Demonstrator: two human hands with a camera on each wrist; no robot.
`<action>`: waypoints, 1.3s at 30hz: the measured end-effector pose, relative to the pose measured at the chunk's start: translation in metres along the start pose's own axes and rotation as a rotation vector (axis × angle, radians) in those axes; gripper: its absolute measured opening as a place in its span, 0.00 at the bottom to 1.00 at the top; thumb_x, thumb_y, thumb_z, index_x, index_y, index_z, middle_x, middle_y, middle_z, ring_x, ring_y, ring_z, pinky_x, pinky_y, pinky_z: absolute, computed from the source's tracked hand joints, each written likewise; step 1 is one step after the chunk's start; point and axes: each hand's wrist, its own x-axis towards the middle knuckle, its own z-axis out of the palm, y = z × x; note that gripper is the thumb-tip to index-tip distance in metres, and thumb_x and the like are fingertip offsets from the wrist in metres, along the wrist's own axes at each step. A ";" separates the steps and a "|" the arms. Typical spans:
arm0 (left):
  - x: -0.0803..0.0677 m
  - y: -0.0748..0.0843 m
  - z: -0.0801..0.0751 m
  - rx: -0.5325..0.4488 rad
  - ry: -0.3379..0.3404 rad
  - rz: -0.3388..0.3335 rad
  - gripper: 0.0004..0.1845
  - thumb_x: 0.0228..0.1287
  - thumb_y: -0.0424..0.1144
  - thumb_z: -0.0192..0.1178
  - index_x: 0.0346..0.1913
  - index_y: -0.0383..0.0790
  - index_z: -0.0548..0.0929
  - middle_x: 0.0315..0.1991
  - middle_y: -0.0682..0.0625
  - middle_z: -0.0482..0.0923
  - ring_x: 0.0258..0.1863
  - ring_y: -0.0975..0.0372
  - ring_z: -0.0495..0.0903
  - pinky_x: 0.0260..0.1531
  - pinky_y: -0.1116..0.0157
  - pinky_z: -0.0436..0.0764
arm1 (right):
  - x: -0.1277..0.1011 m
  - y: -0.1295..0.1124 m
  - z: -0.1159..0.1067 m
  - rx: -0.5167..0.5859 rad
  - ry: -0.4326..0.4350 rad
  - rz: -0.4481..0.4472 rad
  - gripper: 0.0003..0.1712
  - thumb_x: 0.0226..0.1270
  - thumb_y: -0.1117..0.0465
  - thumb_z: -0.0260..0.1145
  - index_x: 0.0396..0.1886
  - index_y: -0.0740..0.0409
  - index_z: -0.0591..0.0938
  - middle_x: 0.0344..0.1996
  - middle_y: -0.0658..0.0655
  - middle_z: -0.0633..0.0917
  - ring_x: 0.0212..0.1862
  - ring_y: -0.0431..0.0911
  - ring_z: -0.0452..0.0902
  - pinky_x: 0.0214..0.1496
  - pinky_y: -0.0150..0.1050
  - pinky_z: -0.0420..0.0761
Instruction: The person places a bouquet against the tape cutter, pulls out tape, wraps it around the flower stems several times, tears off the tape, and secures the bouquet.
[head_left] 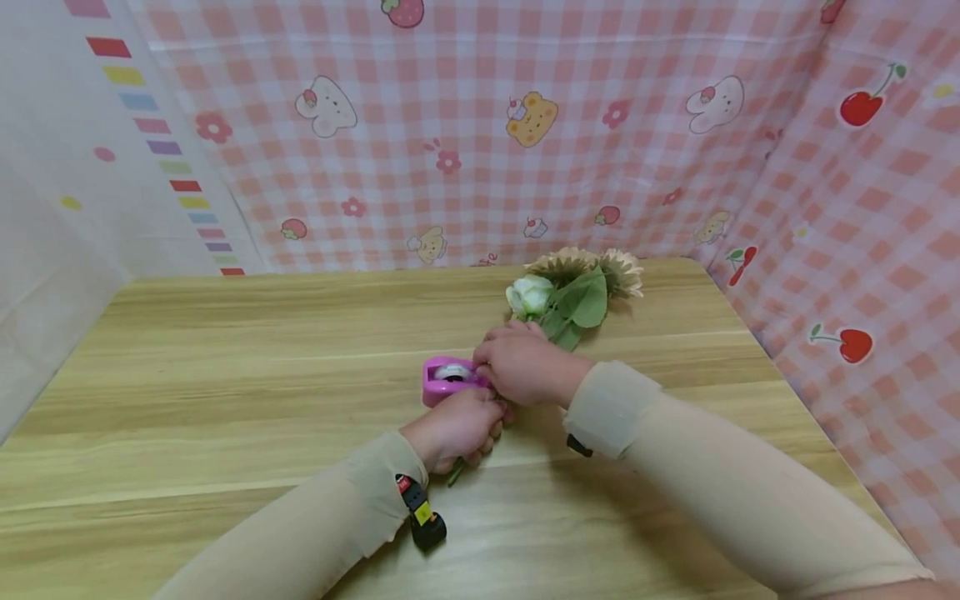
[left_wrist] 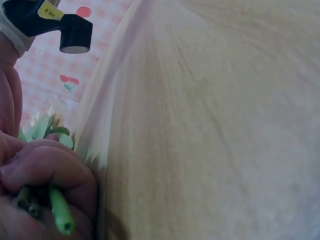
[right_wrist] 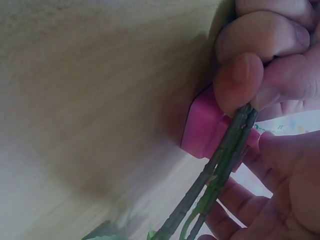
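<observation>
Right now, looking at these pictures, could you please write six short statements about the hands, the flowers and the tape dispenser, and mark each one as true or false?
1. The left hand grips the stems. True.
2. The right hand is at the tape dispenser. True.
3. The dispenser is green. False: it is pink.
4. In the head view, the white flower is to the right of the dispenser. True.
5. That flower is nearer to the person than the left hand. False: it is farther away.
6. Nothing sticks out of the left hand. False: the left wrist view shows a bright green stem end sticking out.
</observation>
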 end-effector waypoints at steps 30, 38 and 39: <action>0.000 -0.001 0.002 -0.030 0.020 0.003 0.13 0.84 0.37 0.43 0.43 0.35 0.76 0.21 0.54 0.65 0.16 0.66 0.62 0.13 0.72 0.63 | 0.008 -0.009 -0.009 -0.009 -0.066 0.038 0.12 0.81 0.52 0.59 0.40 0.49 0.86 0.42 0.51 0.82 0.53 0.48 0.74 0.67 0.49 0.72; -0.001 0.000 0.003 -0.035 0.021 0.004 0.13 0.84 0.38 0.43 0.43 0.35 0.76 0.21 0.54 0.65 0.16 0.66 0.62 0.13 0.72 0.63 | 0.008 -0.012 -0.013 -0.065 -0.071 0.050 0.13 0.81 0.51 0.60 0.43 0.51 0.87 0.42 0.52 0.82 0.51 0.50 0.73 0.61 0.47 0.75; -0.001 0.000 0.003 -0.031 0.022 0.007 0.13 0.84 0.37 0.43 0.43 0.35 0.76 0.21 0.54 0.65 0.16 0.66 0.62 0.13 0.72 0.63 | 0.008 -0.012 -0.014 -0.069 -0.068 0.047 0.13 0.81 0.51 0.60 0.43 0.52 0.87 0.42 0.53 0.83 0.51 0.50 0.74 0.62 0.48 0.75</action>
